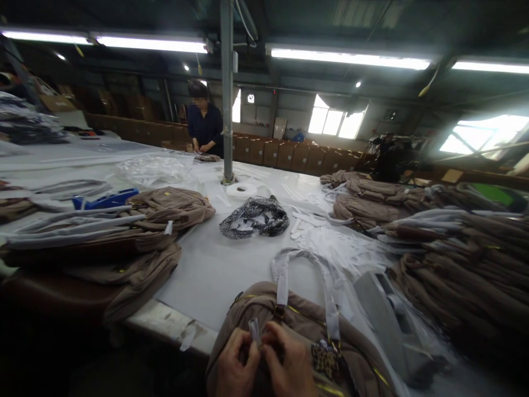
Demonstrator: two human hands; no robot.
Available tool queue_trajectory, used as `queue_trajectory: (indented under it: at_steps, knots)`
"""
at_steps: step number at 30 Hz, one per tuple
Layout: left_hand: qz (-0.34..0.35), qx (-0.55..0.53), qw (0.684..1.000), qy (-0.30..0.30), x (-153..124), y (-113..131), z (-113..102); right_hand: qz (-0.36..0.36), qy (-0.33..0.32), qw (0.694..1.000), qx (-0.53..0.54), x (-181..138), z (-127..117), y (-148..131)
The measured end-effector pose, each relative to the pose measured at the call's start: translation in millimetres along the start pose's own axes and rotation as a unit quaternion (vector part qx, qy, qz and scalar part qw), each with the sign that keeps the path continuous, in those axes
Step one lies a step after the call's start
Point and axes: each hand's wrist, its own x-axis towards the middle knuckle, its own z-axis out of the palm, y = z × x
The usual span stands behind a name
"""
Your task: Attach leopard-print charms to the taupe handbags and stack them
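While brown bag (258, 302) lies beneath, left hand (232, 365), right hand (286, 368), both pinching white tag (254, 331)

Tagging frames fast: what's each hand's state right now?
Left hand: closed, pinching a small pale strip on the brown bag.
Right hand: closed, pinching the same strip.

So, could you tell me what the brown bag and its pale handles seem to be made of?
The brown bag looks like soft matte fabric, since it creases and slumps. Its handles seem wrapped in pale paper or film; I cannot tell which.
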Motion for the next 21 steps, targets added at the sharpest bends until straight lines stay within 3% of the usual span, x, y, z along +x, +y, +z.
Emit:
queue_trajectory:
  at_steps: [13, 21]
  knots:
    - [0.107, 0.051, 0.993, -0.026, -6.6, -5.4, 1.7, 0.078, -0.026, 0.995, 0.065, 22.5, -2.8, -13.5]
    - [0.039, -0.009, 0.999, -0.028, -7.0, -2.5, 2.9, 0.036, -0.021, 0.993, 0.111, 18.1, -4.3, -2.5]
